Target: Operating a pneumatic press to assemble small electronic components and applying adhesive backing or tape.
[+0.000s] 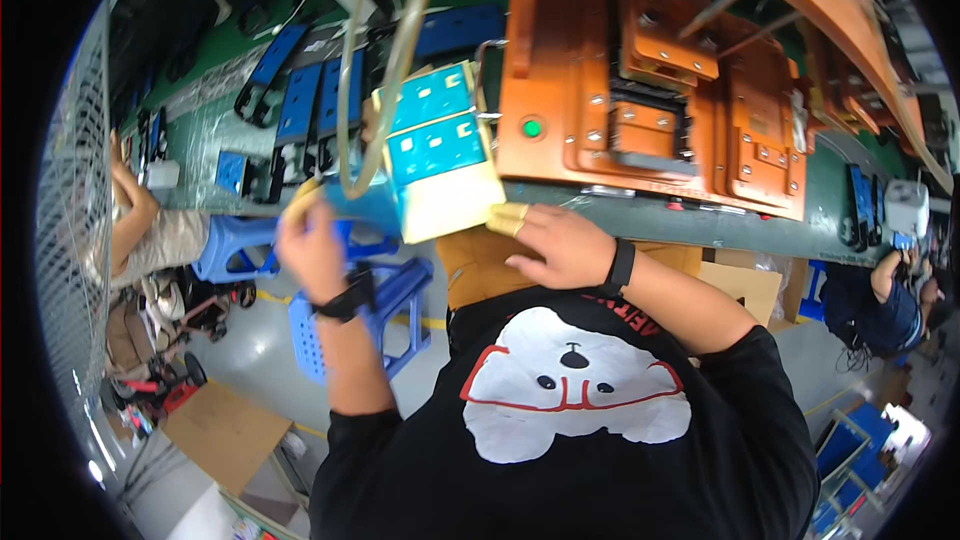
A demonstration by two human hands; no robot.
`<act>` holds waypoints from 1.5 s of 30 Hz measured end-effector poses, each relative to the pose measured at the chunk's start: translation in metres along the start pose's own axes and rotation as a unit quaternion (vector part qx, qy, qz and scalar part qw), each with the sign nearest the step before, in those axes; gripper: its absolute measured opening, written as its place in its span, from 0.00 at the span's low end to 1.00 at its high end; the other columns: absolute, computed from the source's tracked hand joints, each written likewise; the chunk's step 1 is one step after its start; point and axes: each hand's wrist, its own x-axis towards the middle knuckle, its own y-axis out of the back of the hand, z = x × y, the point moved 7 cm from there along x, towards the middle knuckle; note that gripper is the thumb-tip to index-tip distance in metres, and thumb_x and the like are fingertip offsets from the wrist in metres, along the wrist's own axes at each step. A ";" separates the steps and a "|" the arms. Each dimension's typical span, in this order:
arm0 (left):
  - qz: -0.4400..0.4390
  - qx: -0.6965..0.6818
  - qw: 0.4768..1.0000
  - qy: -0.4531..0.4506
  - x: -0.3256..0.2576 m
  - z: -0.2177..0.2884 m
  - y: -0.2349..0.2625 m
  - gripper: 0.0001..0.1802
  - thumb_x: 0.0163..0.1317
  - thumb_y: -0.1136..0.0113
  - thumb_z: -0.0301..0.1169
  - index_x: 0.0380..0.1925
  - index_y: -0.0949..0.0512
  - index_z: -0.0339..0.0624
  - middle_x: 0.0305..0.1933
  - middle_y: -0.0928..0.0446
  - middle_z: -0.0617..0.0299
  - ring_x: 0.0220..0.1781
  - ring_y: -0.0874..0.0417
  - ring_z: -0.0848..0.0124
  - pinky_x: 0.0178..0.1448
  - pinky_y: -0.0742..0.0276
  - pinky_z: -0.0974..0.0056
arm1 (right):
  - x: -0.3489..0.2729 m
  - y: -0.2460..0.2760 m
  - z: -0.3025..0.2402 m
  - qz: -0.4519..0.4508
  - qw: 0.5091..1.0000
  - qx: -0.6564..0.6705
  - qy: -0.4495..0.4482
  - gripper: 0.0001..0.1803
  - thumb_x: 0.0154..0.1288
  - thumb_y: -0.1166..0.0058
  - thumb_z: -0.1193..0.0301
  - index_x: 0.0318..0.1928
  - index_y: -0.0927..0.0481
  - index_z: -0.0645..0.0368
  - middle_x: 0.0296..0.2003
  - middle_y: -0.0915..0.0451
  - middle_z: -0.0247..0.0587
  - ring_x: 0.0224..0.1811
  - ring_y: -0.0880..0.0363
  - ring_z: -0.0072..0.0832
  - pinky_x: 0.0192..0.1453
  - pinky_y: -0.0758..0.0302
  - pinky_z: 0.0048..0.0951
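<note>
Presently, a teal-and-cream block (440, 155) is held at its left end by the left hand (312, 245), fingers clamped; the right hand (560, 245), fingers together, is rested just right.

There is just one view — a camera on the person's head, looking down and out over the chest. It sits very close to the left hand (312, 245) and right hand (560, 245). The bench (700, 225) lies just beyond — its edges curve near the rim.
</note>
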 end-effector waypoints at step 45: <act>-0.187 0.455 0.721 -0.488 0.069 0.278 -0.319 0.20 0.69 0.37 0.32 0.60 0.21 0.44 0.55 0.18 0.55 0.57 0.17 0.58 0.60 0.22 0.53 | -0.314 0.405 0.373 0.449 0.655 0.307 -0.525 0.26 0.74 0.44 0.51 0.60 0.22 0.58 0.43 0.15 0.40 0.30 0.13 0.27 0.29 0.19 0.22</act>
